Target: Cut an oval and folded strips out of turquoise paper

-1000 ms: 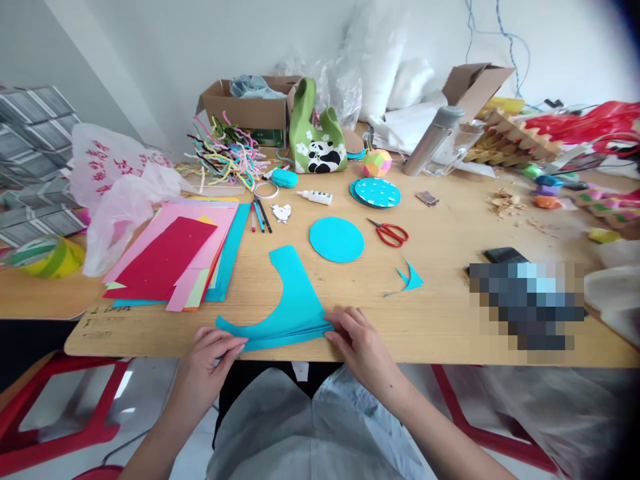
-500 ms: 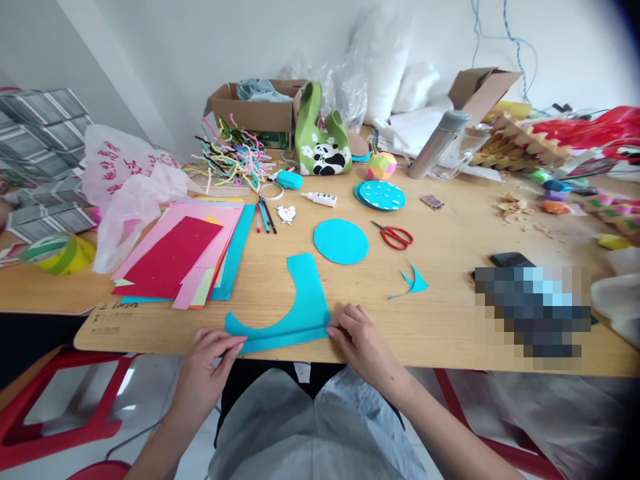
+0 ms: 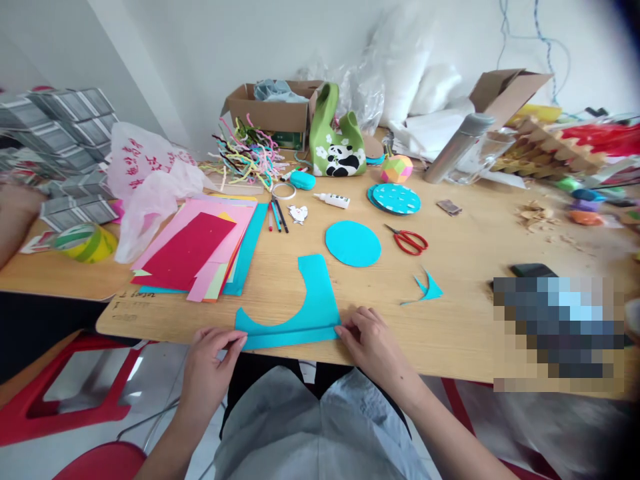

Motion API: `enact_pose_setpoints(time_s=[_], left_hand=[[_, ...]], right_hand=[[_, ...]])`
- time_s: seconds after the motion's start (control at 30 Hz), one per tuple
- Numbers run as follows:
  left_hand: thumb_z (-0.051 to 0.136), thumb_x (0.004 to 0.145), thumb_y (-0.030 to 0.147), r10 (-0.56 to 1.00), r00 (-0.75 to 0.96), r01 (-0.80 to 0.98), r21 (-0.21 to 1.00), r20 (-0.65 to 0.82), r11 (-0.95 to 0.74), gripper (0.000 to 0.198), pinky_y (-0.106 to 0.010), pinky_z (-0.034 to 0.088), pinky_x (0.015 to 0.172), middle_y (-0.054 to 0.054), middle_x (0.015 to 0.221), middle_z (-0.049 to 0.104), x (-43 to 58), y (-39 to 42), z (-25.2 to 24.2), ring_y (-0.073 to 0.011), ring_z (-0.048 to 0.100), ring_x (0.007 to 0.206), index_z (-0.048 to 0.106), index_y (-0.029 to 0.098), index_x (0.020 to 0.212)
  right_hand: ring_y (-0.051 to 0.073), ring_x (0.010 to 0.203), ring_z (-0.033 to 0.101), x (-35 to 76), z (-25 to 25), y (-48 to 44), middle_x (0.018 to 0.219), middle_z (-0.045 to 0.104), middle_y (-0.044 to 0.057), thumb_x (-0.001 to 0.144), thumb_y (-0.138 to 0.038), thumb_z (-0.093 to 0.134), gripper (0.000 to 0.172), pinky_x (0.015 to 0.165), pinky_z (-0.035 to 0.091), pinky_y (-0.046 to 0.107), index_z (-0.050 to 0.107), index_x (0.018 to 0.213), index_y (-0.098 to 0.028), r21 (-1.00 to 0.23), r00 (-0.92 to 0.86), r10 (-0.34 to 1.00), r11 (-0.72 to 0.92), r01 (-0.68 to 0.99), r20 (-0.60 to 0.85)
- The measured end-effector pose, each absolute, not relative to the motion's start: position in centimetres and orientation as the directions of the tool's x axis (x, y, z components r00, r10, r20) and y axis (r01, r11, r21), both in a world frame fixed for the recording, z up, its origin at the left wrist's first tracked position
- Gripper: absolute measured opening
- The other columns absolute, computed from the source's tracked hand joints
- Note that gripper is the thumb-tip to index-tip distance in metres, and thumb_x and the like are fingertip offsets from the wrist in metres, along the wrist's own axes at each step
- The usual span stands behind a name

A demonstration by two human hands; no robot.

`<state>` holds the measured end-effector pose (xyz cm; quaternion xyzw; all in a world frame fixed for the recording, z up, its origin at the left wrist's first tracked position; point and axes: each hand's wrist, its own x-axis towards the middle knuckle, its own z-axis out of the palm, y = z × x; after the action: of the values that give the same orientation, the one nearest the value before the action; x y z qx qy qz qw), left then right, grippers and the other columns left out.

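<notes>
Below and left of your grips, a round red seat [image 3: 103, 463] and a red plastic frame [image 3: 117, 390] stand over a pale floor [image 3: 153, 377]. Your left grip [image 3: 209, 360] is narrow, thumb and fingers pinching the near left corner of a bright blue paper sheet [image 3: 321, 303] with a curved cut-out; your right grip [image 3: 376, 345] is narrow too, pinching its near right corner. The sheet lies between them at the edge of the light wooden tabletop [image 3: 470, 247], a crease running across from grip to grip.

Up and left of your left grip is a fanned stack of coloured paper [image 3: 190, 250], dark red on top. Right of your right grip lies a pointed blue paper scrap [image 3: 432, 290]; beyond the sheet, a blue paper disc [image 3: 353, 244] and red-handled scissors [image 3: 413, 243]. Farther out you have a white glue bottle [image 3: 335, 200] and white-spotted blue discs [image 3: 399, 199], then a green panda bag [image 3: 337, 153], a tangle of coloured fuzzy stems [image 3: 247, 153] and a grey metal flask [image 3: 459, 150]. At the back, an open brown cardboard box [image 3: 270, 113] sits before the white wall [image 3: 215, 40].
</notes>
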<state>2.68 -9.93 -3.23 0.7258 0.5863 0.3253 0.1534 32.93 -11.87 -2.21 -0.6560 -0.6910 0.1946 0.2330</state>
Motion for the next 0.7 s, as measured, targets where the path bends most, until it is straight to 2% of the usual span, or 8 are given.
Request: enact_pose_setpoints(time_s=[0.37,0.57,0.7], left_hand=[[0.058,0.087,0.04,0.96,0.097,0.776,0.584,0.264,-0.239,0.022,-0.039,0.048,0.076,-0.003,0.076,0.071,2.8,-9.9,-3.1,-0.0226,0.058,0.08,0.073,0.025,0.082],[0.062,0.081,0.044,0.984,-0.043,0.755,0.651,0.17,-0.08,0.024,-0.036,0.054,0.067,-0.005,0.077,0.066,3.0,-9.9,-3.0,-0.0211,0.063,0.072,0.066,0.021,0.085],[0.063,0.078,0.045,0.983,-0.069,0.751,0.658,0.167,-0.059,0.025,-0.037,0.055,0.067,-0.004,0.075,0.064,3.3,-9.8,-2.9,-0.0217,0.064,0.07,0.064,0.021,0.083]], right_hand=[[0.022,0.073,0.052,32.9,-2.8,-11.6,0.073,0.057,0.005,0.09,-0.026,0.055,0.023,0.068,0.042,0.035,0.051,0.068,-0.021,-0.495,-0.055,0.992,0.104,0.863,0.113],[0.023,0.074,0.052,32.9,-3.1,-11.5,0.075,0.057,0.006,0.091,-0.025,0.053,0.022,0.068,0.043,0.036,0.051,0.07,-0.021,-0.435,-0.091,0.989,0.134,0.891,0.117],[0.022,0.073,0.052,32.9,-3.3,-11.4,0.075,0.056,0.006,0.093,-0.027,0.049,0.024,0.068,0.043,0.036,0.049,0.069,-0.022,-0.41,-0.097,0.983,0.153,0.899,0.154]])
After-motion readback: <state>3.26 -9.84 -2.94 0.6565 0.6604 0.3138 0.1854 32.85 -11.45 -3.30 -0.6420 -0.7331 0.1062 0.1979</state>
